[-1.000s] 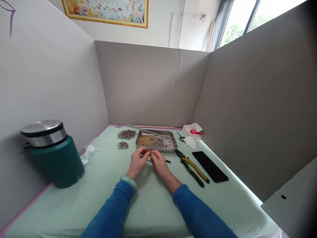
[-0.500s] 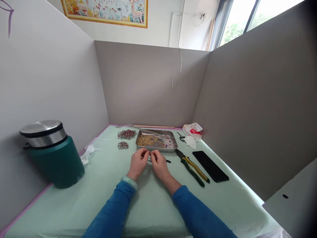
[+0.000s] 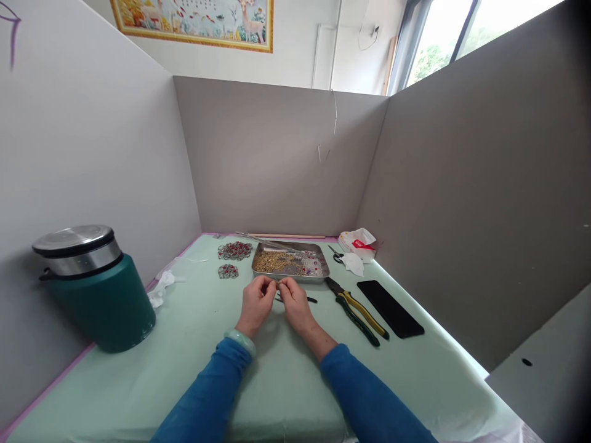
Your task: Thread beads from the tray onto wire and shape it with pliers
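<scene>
My left hand [image 3: 257, 303] and my right hand [image 3: 294, 301] meet fingertip to fingertip just in front of a metal tray [image 3: 290, 278]. Both are closed in a pinch; whatever sits between the fingertips is too small to name. Gold beads [image 3: 273, 262] fill the tray's left part, and clear and red beads [image 3: 312, 264] lie at its right. Thin wires [image 3: 265, 240] rest across the tray's back edge. Partly hidden behind my right hand, a slim dark tool [image 3: 313, 300] lies on the cloth. Left of the tray are two piles of red-and-silver beaded pieces, a larger pile [image 3: 235, 250] and a smaller pile [image 3: 228, 271].
Pliers [image 3: 357, 314] with green and yellow handles and a black phone-like slab [image 3: 390, 309] lie to the right. Behind them are scissors [image 3: 337, 256], crumpled tissue [image 3: 353, 264] and a tissue pack [image 3: 359, 242]. A green flask [image 3: 99, 301] stands at left. Grey panels [image 3: 281, 154] enclose the table.
The view has shifted very slightly. My hands stay pinched together in front of the tray, with only a tiny movement at the fingertips.
</scene>
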Tool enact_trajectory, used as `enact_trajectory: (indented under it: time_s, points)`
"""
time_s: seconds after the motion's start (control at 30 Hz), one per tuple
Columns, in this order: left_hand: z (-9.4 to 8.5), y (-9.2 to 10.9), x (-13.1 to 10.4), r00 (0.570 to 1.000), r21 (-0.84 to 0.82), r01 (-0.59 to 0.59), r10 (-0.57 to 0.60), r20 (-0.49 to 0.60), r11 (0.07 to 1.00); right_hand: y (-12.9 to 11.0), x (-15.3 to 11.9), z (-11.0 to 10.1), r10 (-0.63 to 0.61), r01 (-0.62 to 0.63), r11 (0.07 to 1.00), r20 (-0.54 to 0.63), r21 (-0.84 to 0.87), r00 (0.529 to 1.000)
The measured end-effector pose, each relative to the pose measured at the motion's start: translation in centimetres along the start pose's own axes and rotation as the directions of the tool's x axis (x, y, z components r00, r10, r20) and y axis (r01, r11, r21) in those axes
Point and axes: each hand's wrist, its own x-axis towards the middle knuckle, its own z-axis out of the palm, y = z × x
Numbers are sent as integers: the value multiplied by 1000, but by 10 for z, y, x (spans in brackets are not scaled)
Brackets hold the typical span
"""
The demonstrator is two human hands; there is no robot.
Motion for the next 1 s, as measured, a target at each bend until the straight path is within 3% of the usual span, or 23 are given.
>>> enact_trajectory:
  time_s: [0.2,0.3,0.43,0.67,0.8,0.87,1.0]
  points:
    - [-2,-1,1,999,22,-31,31,11,999,2,4,-1,183,-219,926,142,306,973]
    - [-1,-3,4,992,-157,97,-83,94,983,0,3,-5,261,-339,831,230,441,938]
    - [-1,-1,6,951,-391,302,-247,186,869,1,4,-8,263,-389,759,301,522,917]
    - [-1,2,1,878,-560,466,-279,390,685,8,3,-1,233,-361,830,324,425,917]
    - [-1,-6,2,867,-670,498,-326,377,551,7,-2,0,147,-209,954,272,215,951]
    - [-2,-9,3,866,-686,499,-336,370,529,6,-4,1,93,-123,985,230,122,969]
    - [0,-10,3,847,-644,532,-335,413,550,7,-6,-1,98,-102,995,179,10,979]
